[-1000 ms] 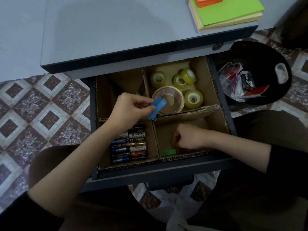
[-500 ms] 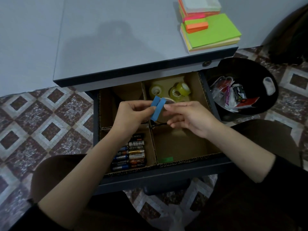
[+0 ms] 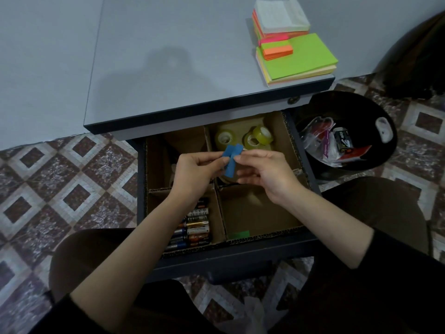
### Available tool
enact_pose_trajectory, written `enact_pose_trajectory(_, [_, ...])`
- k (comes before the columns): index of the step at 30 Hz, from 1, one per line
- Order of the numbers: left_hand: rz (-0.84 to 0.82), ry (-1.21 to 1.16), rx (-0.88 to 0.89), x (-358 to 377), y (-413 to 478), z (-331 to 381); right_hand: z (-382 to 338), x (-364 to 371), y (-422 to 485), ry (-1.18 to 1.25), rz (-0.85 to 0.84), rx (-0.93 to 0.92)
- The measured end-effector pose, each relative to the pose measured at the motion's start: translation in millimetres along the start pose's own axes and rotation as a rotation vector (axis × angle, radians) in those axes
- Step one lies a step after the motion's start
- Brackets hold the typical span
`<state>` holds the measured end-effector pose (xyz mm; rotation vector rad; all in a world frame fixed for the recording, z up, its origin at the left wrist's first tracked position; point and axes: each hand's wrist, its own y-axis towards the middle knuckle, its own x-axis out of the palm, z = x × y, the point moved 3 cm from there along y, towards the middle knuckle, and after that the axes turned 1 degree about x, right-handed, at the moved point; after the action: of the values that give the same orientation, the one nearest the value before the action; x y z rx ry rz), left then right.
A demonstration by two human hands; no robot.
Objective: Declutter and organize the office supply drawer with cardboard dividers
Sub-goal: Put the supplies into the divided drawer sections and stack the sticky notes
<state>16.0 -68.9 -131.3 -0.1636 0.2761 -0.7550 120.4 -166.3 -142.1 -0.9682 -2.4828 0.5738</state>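
Your left grip and right grip pinch small blue paper strips above open dark-grey drawer, likely squaring them before filing. Front-right brown cardboard compartment holds lone green paper strip; cylindrical batteries front-left; yellowish tape rolls rear-right. Neon sticky-note stacks on grey tabletop; black bin right.

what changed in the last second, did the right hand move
The right hand rose out of the front right cardboard compartment and came to the small blue paper strips, which it now pinches together with the left hand. The left hand kept its grip on them. The green paper strip in that compartment, the row of batteries and the yellowish tape rolls stayed put.
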Motion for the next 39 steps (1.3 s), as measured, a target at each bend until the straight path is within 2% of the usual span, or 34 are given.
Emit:
enact_pose_trajectory(5, [0.025,0.070,-0.006,-7,-1,2,-2,-5,0,-0.031,0.048,-0.042])
enact_pose_trajectory(8, [0.006,0.086,0.018,-4,-1,4,-1,-2,-1,-0.033,0.020,-0.055])
enact_pose_trajectory(14, [0.098,0.172,0.034,0,0,-1,2,1,0,0.063,-0.022,-0.031])
enact_pose_trajectory(20, [0.087,0.341,0.140,-1,-3,2,1,1,-2,0.016,-0.076,-0.051])
enact_pose_trajectory(23, [0.031,0.367,0.156,0,-2,3,1,0,-1,-0.018,-0.067,-0.051])
enact_pose_trajectory(29, [-0.054,0.319,0.048,-2,2,2,-5,-9,1,-0.212,-0.138,-0.054])
enact_pose_trajectory(33, [-0.250,0.500,0.040,3,1,7,-18,-28,13,-0.364,-0.044,-0.187])
enact_pose_trajectory(35, [-0.371,0.637,0.047,10,-2,6,-23,-35,21,-0.571,-0.020,-0.321])
enact_pose_trajectory(37, [-0.438,0.743,0.064,18,-4,3,-22,-38,27,-0.799,-0.113,-0.399])
enact_pose_trajectory(39, [-0.471,0.831,0.103,27,-5,2,-18,-39,32,-0.911,-0.236,-0.337])
